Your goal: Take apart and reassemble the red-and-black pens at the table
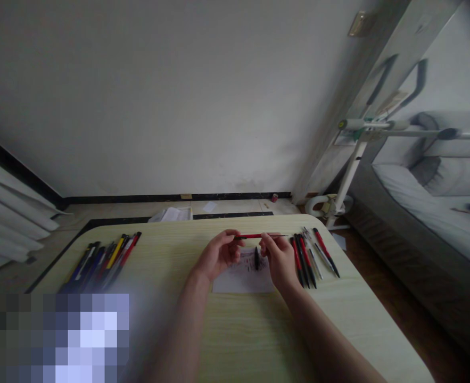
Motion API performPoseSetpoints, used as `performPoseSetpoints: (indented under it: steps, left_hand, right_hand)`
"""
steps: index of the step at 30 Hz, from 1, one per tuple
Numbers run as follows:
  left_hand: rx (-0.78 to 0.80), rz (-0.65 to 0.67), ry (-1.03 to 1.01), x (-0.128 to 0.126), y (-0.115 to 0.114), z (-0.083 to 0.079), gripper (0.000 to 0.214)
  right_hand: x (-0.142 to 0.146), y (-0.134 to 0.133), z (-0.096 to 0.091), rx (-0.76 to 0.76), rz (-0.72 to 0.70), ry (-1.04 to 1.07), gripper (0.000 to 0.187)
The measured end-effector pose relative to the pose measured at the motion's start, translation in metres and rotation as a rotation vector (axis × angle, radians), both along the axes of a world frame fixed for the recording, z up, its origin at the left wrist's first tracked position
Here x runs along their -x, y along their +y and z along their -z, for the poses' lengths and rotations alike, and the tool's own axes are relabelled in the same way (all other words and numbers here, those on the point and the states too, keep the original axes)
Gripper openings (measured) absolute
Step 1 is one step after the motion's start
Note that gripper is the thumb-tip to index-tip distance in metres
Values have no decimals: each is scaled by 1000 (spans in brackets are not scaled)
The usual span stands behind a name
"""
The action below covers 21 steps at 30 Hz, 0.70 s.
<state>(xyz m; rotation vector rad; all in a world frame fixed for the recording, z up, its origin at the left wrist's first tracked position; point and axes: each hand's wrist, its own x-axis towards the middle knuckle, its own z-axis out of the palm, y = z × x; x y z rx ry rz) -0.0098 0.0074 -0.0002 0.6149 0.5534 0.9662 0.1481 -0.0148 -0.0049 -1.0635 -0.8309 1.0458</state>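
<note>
A red pen barrel [253,235] is held level above the paper, its black end at the left. My left hand [221,252] pinches that black end between thumb and fingers. At the barrel's other end my right hand [278,258] is closed, and a thin dark refill [280,235] sticks out rightward past its fingers. Whether the right fingertips grip the barrel or the refill is hard to tell. Below, a short black pen part [256,258] lies on a white sheet of paper [238,282] covered with small dark marks.
Several pens [307,260], red-black and clear, lie to the right of my right hand. More pens [110,260] in mixed colours lie at the table's left. The pale wooden table [235,340] has a rounded far edge. A white metal frame [348,175] and grey sofa [418,213] stand at right.
</note>
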Motion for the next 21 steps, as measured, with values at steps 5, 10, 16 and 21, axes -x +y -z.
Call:
performPoseSetpoints:
  steps: [5,10,16,21]
  left_hand:
    - [4,-30,12,-1,-2,-4,23]
    - [22,-74,-5,0,-1,-2,17]
    - [27,-66,22,-1,-1,-1,16]
    - [12,-44,31,-2,-3,-2,17]
  right_hand:
    - [0,0,-3,-6,9,18,20]
    - [-2,1,-2,-13,34,36,19]
    - [-1,-1,-3,-12,8,73,17]
    - [0,-1,-4,-14,-17,86,16]
